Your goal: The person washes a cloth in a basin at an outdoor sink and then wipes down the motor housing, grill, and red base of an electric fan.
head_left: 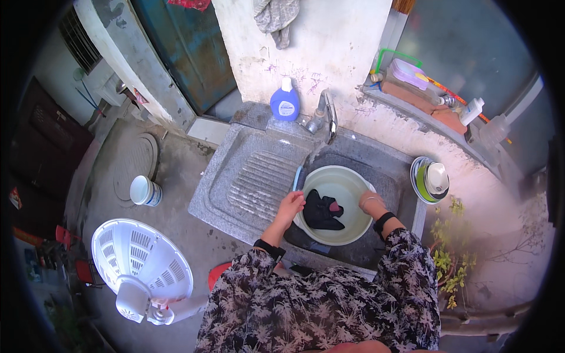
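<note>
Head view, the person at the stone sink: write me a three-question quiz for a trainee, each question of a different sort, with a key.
1. Open: What lies in the pale round basin, between the left hand and the right hand?

2. True or false: The blue detergent bottle stands to the left of the metal faucet in the picture.

3. Multiple choice: Where is the stack of dishes?
A. On the ribbed washboard
B. Inside the basin
C. At the right side of the sink

Key:
1. A dark piece of cloth with a small reddish patch showing.
2. True.
3. C.
</note>
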The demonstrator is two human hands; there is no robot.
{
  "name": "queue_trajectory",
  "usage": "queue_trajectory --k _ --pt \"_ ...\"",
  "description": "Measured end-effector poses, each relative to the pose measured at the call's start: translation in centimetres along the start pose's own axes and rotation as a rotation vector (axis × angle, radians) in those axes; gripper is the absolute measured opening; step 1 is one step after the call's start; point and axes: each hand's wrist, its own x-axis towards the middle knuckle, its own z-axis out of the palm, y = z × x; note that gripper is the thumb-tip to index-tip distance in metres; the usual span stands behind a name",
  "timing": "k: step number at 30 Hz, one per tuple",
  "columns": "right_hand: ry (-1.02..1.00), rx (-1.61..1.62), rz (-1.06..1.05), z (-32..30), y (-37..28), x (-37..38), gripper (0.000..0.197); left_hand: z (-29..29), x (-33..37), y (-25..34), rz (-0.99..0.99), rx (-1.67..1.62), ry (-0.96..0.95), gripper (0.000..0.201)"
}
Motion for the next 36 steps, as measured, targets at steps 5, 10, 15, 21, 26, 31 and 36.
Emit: queue_trajectory --k 5,10,15,21,26,31,36 --pt "0.145 0.590 0.342 7.3 5.8 8.0 0.059 2.9 1.1 -1.1 -0.047 0.023 -0.091 0.030" --pt "0.326 0.578 -0.110 0.4 3.2 7.0 0.055 1.1 -1.1 -2.7 -0.016 0.101 -0.056 0.030" --pt "0.628 0.700 -0.495 -3.3 0.0 6.1 0.053 0.4 -3.3 -3.4 -0.019 0.208 -0.102 0.033" --pt "0.102 1.742 -1.274 -12.1 -5.0 -4.8 0.055 -2.2 -6.5 -3.6 -0.001 0.230 -0.079 0.028" --pt "-0.016 1.706 -1.234 -13.3 -7.2 -10.4 0.045 -3.9 -9.4 -4.5 0.019 0.218 -0.070 0.028" --pt "-0.101 1.626 -1.101 -11.9 -10.5 -9.9 0.031 -4.2 -10.3 -5.5 0.029 0.196 -0.093 0.027" --pt "0.480 1.228 -0.951 -10.7 -12.3 -8.8 0.021 -3.9 -11.0 -5.3 0.111 0.136 -0.028 0.022"
